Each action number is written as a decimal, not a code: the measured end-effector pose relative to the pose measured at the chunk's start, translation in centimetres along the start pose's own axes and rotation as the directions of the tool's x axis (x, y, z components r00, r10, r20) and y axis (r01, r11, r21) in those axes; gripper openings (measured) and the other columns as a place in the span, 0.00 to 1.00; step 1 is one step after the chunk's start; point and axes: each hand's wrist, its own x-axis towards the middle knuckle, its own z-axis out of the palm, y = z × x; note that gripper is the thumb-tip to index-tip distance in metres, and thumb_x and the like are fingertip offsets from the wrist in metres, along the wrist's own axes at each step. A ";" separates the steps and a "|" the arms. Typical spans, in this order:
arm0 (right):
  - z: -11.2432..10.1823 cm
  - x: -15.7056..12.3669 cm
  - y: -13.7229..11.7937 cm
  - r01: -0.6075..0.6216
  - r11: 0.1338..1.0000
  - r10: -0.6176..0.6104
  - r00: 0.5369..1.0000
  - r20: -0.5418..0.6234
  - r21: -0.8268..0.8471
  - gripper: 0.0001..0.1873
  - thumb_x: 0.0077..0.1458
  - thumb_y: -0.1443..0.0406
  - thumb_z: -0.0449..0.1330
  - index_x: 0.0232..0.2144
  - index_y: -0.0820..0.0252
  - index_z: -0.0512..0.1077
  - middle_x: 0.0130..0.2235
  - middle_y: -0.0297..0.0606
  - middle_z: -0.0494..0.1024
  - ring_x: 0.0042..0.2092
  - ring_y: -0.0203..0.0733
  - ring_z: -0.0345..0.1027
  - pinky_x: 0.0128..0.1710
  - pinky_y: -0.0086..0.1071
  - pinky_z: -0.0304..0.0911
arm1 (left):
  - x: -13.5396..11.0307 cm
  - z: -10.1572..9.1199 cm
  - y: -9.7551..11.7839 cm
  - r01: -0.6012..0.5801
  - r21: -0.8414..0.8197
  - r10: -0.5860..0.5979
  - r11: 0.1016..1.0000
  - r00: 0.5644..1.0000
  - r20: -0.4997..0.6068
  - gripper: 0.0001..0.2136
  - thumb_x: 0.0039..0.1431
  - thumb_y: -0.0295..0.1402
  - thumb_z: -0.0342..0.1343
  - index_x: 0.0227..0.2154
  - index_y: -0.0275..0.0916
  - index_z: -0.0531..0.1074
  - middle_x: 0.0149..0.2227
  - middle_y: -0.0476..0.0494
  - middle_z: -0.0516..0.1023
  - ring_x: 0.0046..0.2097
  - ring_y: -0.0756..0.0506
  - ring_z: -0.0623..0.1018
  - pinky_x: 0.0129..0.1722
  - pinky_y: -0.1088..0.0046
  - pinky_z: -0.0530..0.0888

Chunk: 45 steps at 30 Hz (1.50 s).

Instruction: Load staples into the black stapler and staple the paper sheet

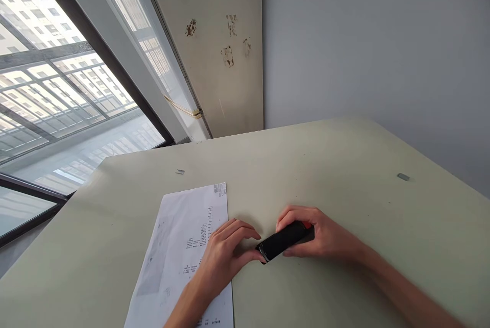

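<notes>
A black stapler [285, 240] with a touch of red near its rear end is held just right of the paper. My right hand [316, 231] is closed around the rear part of it, fingers over the far side and thumb on the near side. At the stapler's front end, my left hand [229, 249] has its thumb against the tip and its fingertips curled close to the top corner. Under my left wrist lies a stack of white printed paper [164, 246], partly covered by the hand and forearm.
The pale green table [337, 165] reaches back to a grey wall [375, 37] and a stained cream panel [225, 88]. Small grey pieces lie on it, one piece [403, 177] at right, others [179, 171] at back left. A glass window [72, 88] stands at left.
</notes>
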 end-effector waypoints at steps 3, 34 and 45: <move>0.3 0.0 0.0 0.012 1.000 -0.012 1.000 -0.002 0.002 0.12 0.49 0.64 0.75 0.37 0.51 0.80 0.41 0.33 0.79 0.40 0.41 0.71 0.37 0.33 0.63 | -0.1 0.1 0.0 -0.009 0.006 0.009 1.000 1.000 0.004 0.10 0.66 0.43 0.63 0.40 0.44 0.76 0.38 0.47 0.82 0.38 0.46 0.78 0.38 0.70 0.72; 1.1 0.2 0.4 -0.028 0.999 0.031 0.996 -0.087 0.042 0.11 0.49 0.60 0.76 0.36 0.51 0.82 0.40 0.33 0.79 0.39 0.41 0.71 0.38 0.33 0.65 | -0.1 -2.0 -0.6 0.092 0.067 -0.097 0.994 0.993 0.070 0.19 0.62 0.51 0.64 0.48 0.46 0.74 0.46 0.45 0.80 0.45 0.43 0.78 0.43 0.66 0.75; 0.6 0.3 0.9 -0.046 0.998 0.051 0.986 -0.157 0.035 0.13 0.50 0.58 0.75 0.38 0.51 0.81 0.42 0.35 0.81 0.41 0.44 0.73 0.39 0.35 0.65 | -0.4 -8.7 -9.5 0.443 0.403 -0.375 0.801 0.895 -0.240 0.25 0.67 0.57 0.48 0.53 0.44 0.71 0.54 0.37 0.76 0.58 0.32 0.73 0.58 0.48 0.71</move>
